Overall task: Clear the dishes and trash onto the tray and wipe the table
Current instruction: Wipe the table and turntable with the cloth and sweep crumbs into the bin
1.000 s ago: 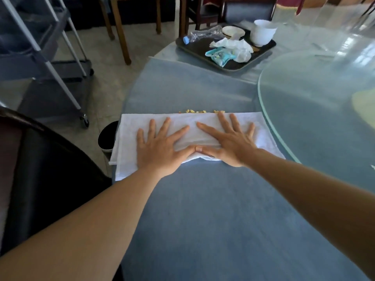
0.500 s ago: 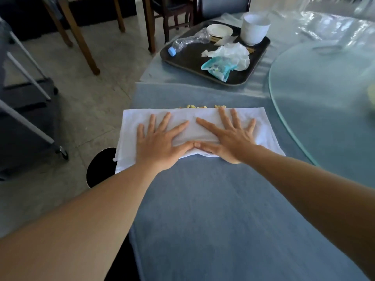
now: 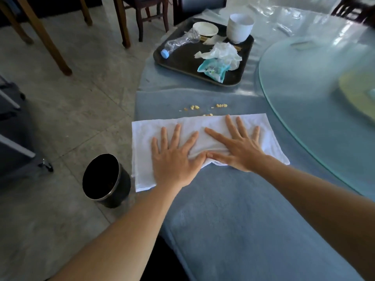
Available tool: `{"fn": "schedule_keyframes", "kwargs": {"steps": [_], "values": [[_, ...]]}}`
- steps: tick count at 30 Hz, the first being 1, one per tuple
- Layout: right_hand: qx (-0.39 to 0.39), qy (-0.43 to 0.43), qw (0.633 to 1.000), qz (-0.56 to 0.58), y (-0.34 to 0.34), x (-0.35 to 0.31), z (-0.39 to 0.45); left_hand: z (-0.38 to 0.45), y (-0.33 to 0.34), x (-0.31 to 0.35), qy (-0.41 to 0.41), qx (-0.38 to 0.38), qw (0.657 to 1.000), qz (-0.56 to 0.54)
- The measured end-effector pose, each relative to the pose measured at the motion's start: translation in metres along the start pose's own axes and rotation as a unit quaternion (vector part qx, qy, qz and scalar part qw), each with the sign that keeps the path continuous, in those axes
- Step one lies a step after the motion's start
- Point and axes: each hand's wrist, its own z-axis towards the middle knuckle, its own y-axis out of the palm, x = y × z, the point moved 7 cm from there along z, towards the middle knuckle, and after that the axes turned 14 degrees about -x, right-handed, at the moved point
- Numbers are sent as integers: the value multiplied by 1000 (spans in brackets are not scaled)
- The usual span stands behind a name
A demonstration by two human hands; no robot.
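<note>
A folded white towel (image 3: pixel 269 136) lies flat on the blue tablecloth (image 3: pixel 243 220) near the table's left edge. My left hand (image 3: pixel 174 157) and my right hand (image 3: pixel 237 147) press down on it side by side, fingers spread, thumbs touching. Yellow crumbs (image 3: pixel 203 108) lie scattered on the cloth just beyond the towel's far edge. Farther back, a dark tray (image 3: pixel 182 59) holds a crushed plastic bottle (image 3: pixel 178 42), a small white plate (image 3: pixel 205 29), a white bowl (image 3: pixel 240 27), crumpled tissue (image 3: pixel 222 52) and a teal wrapper (image 3: pixel 214 71).
A glass turntable (image 3: pixel 316 94) covers the table's right side. A black waste bin (image 3: pixel 105 180) stands on the tiled floor just left of the towel. Wooden chairs (image 3: pixel 142 15) and table legs stand at the back, a cart (image 3: pixel 14 138) at the far left.
Both hands have pulled the towel toward me, leaving the crumbs exposed beyond its far edge. The view has shifted, bringing the waste bin fully into sight.
</note>
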Motion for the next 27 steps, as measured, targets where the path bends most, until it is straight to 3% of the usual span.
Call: {"fn": "schedule_keyframes", "kwargs": {"steps": [12,27], "values": [[-8,35,999,20,1,-5,-13,-11,2,-1,44,53,997,-40],[16,30,999,-3,-1,-2,-10,-11,4,4,61,-30,997,-32]]}}
